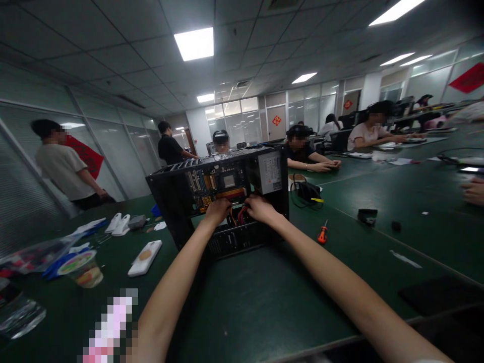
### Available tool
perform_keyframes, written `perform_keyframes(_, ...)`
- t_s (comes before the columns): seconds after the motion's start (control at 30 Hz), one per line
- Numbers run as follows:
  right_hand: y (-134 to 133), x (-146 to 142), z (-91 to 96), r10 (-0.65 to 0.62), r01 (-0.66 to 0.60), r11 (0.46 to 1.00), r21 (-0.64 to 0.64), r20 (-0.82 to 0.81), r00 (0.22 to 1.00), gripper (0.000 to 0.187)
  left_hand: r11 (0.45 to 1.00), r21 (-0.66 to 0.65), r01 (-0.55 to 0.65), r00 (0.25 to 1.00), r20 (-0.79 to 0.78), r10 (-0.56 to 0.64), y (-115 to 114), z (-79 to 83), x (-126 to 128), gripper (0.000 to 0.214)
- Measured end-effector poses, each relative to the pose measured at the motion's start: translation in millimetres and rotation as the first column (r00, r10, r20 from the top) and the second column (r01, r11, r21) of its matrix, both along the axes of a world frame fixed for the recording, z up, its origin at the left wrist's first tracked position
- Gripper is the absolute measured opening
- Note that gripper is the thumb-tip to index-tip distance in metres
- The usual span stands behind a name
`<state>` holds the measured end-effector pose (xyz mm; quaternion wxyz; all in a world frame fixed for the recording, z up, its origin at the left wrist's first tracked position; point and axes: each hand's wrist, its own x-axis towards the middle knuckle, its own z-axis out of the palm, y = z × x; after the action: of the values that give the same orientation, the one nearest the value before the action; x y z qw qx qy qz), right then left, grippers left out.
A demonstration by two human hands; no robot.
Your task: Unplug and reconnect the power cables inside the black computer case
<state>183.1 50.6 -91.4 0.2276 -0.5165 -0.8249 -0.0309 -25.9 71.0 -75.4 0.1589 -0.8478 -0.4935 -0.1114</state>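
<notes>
An open black computer case (242, 244) stands on the green table in front of me, its inside facing me. Within it I see the motherboard (229, 180) and a silver power supply (269, 173) at upper right. My left hand (218, 212) reaches in at the board's lower edge, fingers curled; what they pinch is hidden. To its right, my right hand (261, 208) is closed at the top of some red and orange cables (240, 216), seemingly gripping them. The fingertips of both hands are partly lost in shadow.
An orange screwdriver (322, 234) and a black adapter with cord (308, 190) lie to the right. On the left are a white phone (145, 257), a plastic cup (85, 269), a bottle (18, 312) and plastic bags (41, 254). Several people sit or stand around.
</notes>
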Motion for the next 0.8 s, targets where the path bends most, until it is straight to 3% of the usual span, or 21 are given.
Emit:
perform_keyframes(0.33, 11.0, 3.0, -8.3, 0.011, -0.011, 0.999, -0.031, 0.006, 1.000, 0.028, 0.993, 0.009, -0.120, 0.991, 0.052, 0.120, 2.2, -8.6, -1.8, 0.027)
perform_keyframes(0.8, 16.3, 3.2, -13.2, 0.007, -0.007, 1.000, -0.004, -0.011, 1.000, 0.027, 0.984, -0.022, -0.178, 0.984, 0.010, 0.178, -5.0, -4.1, 3.9, 0.028)
